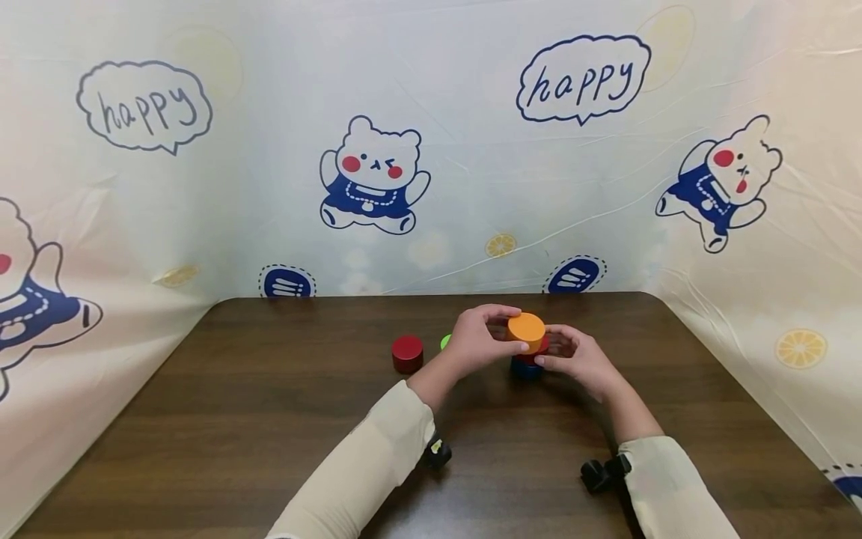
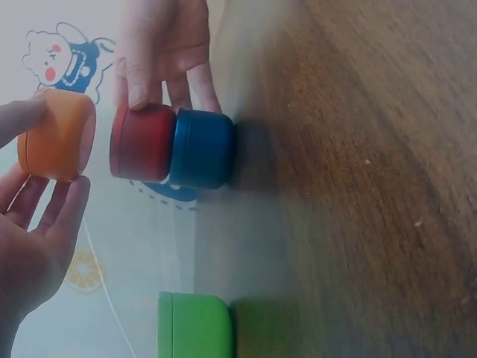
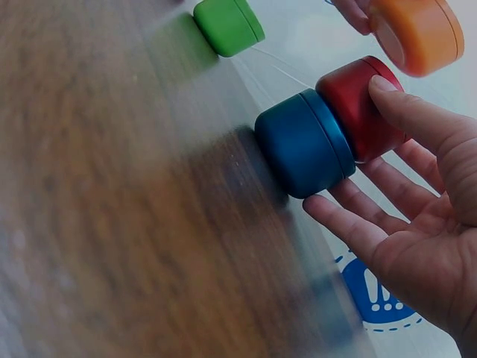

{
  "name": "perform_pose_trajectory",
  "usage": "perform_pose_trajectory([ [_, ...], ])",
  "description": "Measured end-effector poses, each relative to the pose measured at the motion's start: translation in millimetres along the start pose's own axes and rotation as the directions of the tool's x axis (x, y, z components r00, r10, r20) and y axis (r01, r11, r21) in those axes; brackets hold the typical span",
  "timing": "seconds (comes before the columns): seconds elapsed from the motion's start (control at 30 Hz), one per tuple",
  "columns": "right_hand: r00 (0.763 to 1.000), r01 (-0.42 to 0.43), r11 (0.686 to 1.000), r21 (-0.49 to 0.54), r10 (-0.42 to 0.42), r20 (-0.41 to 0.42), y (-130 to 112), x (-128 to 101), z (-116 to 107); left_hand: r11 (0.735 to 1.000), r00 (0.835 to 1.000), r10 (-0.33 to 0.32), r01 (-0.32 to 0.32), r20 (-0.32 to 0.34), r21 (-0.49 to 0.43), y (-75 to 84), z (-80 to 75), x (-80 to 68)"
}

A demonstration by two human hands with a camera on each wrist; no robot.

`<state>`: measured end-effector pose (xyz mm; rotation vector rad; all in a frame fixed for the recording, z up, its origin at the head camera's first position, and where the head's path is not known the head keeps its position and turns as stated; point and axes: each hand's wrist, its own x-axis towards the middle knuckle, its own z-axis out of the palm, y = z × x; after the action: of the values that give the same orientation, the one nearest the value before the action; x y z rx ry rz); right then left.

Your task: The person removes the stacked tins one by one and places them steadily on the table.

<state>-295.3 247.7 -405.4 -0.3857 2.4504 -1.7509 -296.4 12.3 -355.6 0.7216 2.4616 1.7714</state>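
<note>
Above a small stack, my left hand (image 1: 471, 338) grips an orange lidded round tin (image 1: 526, 330) between thumb and fingers. Under it, a red tin (image 3: 359, 112) sits on top of a blue tin (image 3: 302, 145), which stands on the table. My right hand (image 1: 581, 364) steadies that stack from the right, its thumb and fingers on either side of the red tin. In the left wrist view a gap shows between the orange tin (image 2: 59, 134) and the red one (image 2: 143, 143).
A green tin (image 2: 197, 326) stands to the left of the stack, mostly hidden behind my left hand in the head view. Farther left on the brown wooden table (image 1: 269, 419) is another red tin (image 1: 407, 354). A printed curtain (image 1: 465, 150) hangs around the table's back and sides.
</note>
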Motion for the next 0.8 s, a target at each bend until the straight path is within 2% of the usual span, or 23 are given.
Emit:
perform_pose_trajectory([
  [0.43, 1.0, -0.007, 1.0, -0.015, 0.007, -0.006, 0.2, 0.0, 0.2, 0.998, 0.999, -0.031, 0.032, 0.005, -0.056, -3.3, -10.9, -8.3],
  [0.8, 1.0, -0.005, 1.0, -0.012, 0.004, -0.006, 0.5, -0.8, -0.1, 0.998, 1.0, -0.018, 0.019, 0.008, -0.052, -8.1, -15.5, -15.6],
])
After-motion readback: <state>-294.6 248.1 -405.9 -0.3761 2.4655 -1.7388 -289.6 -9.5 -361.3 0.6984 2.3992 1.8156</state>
